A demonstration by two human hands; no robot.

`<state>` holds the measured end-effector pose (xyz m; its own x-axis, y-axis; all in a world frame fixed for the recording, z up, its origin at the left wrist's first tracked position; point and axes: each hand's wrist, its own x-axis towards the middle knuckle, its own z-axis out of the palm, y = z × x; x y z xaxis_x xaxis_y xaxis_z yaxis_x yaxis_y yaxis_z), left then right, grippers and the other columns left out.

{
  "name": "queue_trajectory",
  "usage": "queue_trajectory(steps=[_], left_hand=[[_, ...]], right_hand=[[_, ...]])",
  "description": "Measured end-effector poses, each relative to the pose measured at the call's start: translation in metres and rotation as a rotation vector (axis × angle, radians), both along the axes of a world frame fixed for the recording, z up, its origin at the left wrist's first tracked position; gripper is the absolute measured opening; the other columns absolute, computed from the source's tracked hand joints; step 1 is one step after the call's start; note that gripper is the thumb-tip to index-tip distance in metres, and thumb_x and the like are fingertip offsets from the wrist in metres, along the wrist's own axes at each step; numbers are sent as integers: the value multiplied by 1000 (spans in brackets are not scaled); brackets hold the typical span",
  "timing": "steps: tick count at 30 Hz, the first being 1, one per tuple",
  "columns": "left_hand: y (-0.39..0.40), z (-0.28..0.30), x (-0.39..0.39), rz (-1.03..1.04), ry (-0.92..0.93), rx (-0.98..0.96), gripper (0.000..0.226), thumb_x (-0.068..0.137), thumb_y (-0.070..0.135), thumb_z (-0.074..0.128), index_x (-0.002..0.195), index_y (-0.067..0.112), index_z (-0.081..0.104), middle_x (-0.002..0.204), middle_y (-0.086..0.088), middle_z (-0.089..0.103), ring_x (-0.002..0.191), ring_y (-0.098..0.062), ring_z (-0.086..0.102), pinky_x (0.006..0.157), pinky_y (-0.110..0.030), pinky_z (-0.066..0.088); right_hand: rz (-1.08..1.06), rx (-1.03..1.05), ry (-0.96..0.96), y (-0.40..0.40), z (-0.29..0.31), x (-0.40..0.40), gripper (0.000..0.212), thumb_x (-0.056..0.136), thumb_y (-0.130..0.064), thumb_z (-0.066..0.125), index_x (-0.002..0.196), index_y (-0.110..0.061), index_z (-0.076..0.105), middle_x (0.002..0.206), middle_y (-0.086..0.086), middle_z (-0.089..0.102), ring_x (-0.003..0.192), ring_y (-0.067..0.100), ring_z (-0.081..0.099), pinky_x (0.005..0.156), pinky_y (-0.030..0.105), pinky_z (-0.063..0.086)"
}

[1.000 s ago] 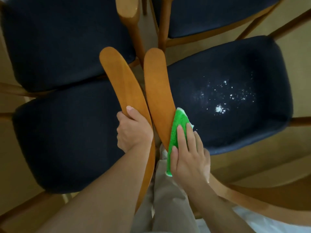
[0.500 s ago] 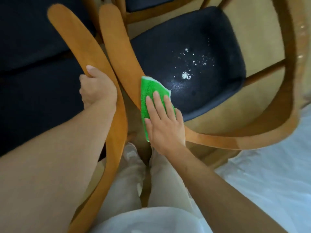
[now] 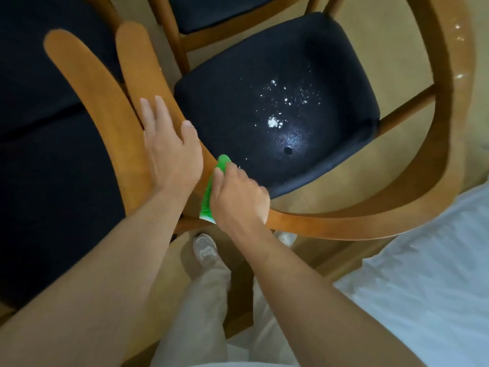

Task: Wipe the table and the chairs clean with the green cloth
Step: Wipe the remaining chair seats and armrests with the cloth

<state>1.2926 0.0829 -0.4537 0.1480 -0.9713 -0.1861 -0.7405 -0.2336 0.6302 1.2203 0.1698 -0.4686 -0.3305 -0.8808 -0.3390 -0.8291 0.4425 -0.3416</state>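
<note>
- Beige flooring (image 3: 412,43) is showing between several wooden chairs pushed close together, seen from directly above.
- One chair, with a dark navy seat (image 3: 277,102), is sitting in the middle of the view, and its curved wooden backrest (image 3: 344,221) is sweeping round from the lower edge up the right side.
- White crumbs (image 3: 274,122) are lying scattered over the middle of that seat, with a faint dusty patch just below them.
- A neighbouring chair's dark seat (image 3: 53,168) is filling the left side, and its wooden rail (image 3: 87,83) is running just beside the first chair's left rail (image 3: 137,62).
- The left hand (image 3: 172,152) is lying flat on the first chair's left rail, fingers straight and spread, thumb pointing toward the seat, holding nothing.
- The right hand (image 3: 238,194) is gripping the green cloth (image 3: 211,189), fingers curled over it and pressing it against the backrest where the rail bends, just beside the left hand.
- Only a narrow strip of the cloth is showing along the hand's left edge, from a rounded tip near the seat's rim down to a pale corner below.
- Light trousers (image 3: 201,300) and a pale shoe (image 3: 205,249) are standing on the floor below the arms.
- White fabric (image 3: 423,287) is covering the lower right corner.
</note>
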Motion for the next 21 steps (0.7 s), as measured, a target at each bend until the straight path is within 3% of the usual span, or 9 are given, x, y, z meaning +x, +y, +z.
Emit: queue_trajectory(steps=[3,6,9,13,15,17,21], left_hand=[[-9,-9,-30,48,-197,35,60,101,33,36,154,15,17,162,-4,8,148,-18,8,120,-41,5],[-9,-15,-41,61,-384,-6,61,100,35,36,153,12,18,162,-6,11,148,-20,9,119,-42,6],[-5,-16,-43,39,-474,-8,62,100,37,36,154,12,17,161,-7,12,148,-22,10,119,-42,8],[-8,-17,-49,52,-551,24,64,99,39,41,153,12,18,160,-9,15,147,-24,13,118,-46,12],[-9,-18,-50,70,-566,25,64,98,39,43,152,12,19,160,-10,17,146,-26,16,117,-48,14],[-8,-18,-52,71,-582,19,64,97,37,45,151,12,21,158,-12,20,146,-28,19,116,-49,16],[-11,-18,-53,70,-597,60,65,96,36,45,150,11,19,158,-12,20,145,-28,18,115,-51,17]], right_hand=[[111,26,-152,3,0,-24,41,102,-48,20,109,-19,49,99,6,65,82,32,63,62,37,34],[409,220,-108,29,4,-78,25,100,-40,38,119,-23,37,97,7,61,84,33,62,59,37,36],[680,402,-31,43,14,-112,47,96,-34,52,135,-26,27,89,2,47,88,27,63,58,36,41],[816,587,-60,37,20,-135,62,92,-27,58,143,-30,22,101,5,51,100,32,58,73,44,43],[842,603,-88,37,20,-150,45,97,-28,50,138,-30,31,96,4,48,98,31,60,76,42,42],[788,635,-167,37,20,-154,31,102,-32,41,133,-31,39,105,6,56,98,30,61,80,40,48],[747,539,-285,27,11,-129,26,104,-31,36,127,-24,45,102,9,59,90,29,62,74,40,52]])
